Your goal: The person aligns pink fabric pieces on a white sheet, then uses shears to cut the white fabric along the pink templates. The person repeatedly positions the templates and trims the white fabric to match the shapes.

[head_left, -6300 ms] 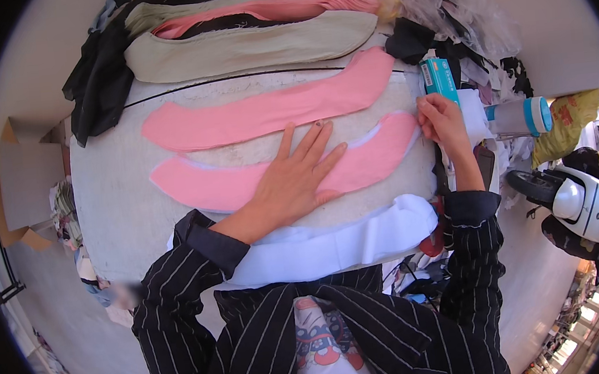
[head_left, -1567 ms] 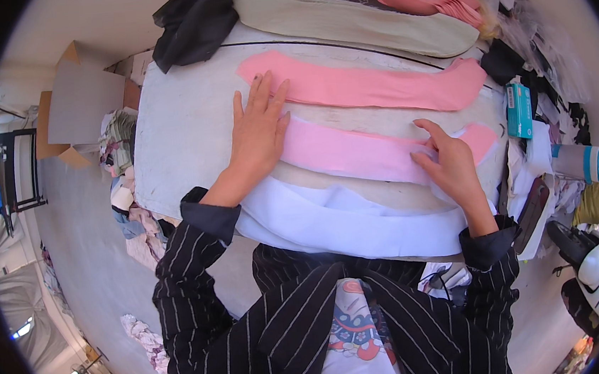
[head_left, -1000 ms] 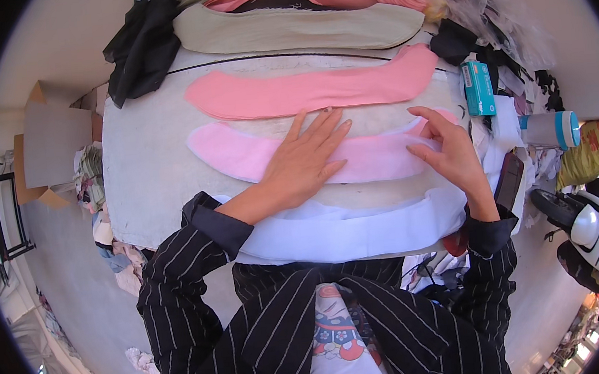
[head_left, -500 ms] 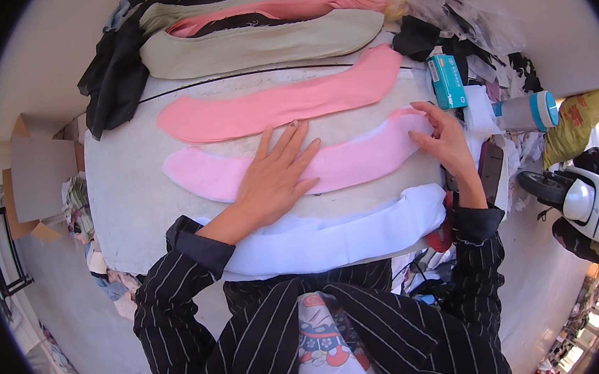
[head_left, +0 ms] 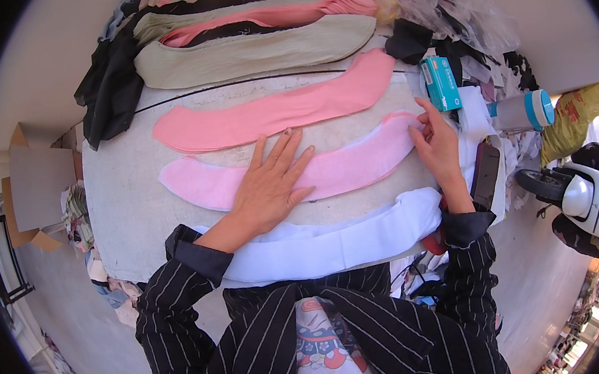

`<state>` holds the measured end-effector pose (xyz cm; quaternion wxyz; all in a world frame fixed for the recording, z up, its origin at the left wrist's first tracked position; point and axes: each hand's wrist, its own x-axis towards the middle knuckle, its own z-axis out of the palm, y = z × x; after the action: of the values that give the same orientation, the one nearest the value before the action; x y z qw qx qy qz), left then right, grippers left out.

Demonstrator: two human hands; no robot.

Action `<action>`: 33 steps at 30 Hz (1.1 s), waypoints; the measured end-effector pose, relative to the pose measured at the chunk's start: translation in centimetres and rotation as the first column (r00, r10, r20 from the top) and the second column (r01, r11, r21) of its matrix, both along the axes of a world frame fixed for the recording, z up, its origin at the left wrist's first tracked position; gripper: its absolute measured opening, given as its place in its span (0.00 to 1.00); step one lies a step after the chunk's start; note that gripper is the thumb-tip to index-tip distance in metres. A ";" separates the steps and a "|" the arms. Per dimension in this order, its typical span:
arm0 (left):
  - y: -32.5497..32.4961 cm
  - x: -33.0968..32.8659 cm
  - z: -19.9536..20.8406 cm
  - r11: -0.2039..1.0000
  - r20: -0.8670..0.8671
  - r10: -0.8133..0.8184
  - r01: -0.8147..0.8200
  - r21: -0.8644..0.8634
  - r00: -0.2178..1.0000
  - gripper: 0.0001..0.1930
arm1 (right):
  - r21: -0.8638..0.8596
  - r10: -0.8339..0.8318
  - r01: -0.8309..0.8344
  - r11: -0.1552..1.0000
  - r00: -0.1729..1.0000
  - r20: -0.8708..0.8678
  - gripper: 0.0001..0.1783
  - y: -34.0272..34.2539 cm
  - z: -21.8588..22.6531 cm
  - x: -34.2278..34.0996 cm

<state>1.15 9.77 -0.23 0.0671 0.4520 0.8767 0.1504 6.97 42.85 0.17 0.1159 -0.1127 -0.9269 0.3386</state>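
Note:
A curved collar-shaped fabric piece [head_left: 355, 167] lies across the table. It looks like a thin white layer over pink cloth, with a pink rim showing at its right end. My left hand [head_left: 268, 184] rests flat on its middle, fingers spread. At the right end my right hand [head_left: 437, 145] has its thumb and fingers apart, the thumb by the cloth's tip. Just beyond lies a plain pink curved piece [head_left: 272, 114]. White curved fabric [head_left: 340, 239] lies along the near table edge, partly beneath my left forearm.
Grey-green, pink and black cut pieces [head_left: 259, 54] are layered at the far side. Black cloth [head_left: 109, 89] hangs at the far left. A teal box [head_left: 441, 83], a clear jar with a blue lid [head_left: 526, 111] and a dark phone-like object [head_left: 485, 174] lie at the right. Farther right stands a white scooter [head_left: 593, 207].
My right hand has shifted slightly at the piece's right end. My left hand stays flat on the cloth. The whole view has moved a little.

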 end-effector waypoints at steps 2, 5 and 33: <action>0.0 0.0 0.0 1.000 0.004 0.003 -0.003 0.002 1.000 0.33 | 0.014 -0.003 0.003 1.000 1.000 -0.016 0.32 0.0 -0.4 -0.1; 0.1 0.1 0.0 1.000 0.006 0.007 -0.008 0.010 1.000 0.33 | 0.049 -0.024 0.025 0.998 1.000 -0.012 0.32 0.0 -0.4 -0.1; -0.2 0.8 -1.5 0.993 -0.008 -0.093 0.093 0.067 0.996 0.38 | 0.089 0.219 -0.221 0.971 0.975 0.028 0.09 -1.8 1.6 -2.3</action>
<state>2.00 9.58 -1.77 0.0567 0.4946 0.8493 0.1757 4.71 41.05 1.76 0.0741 -0.0071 -0.9493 0.3055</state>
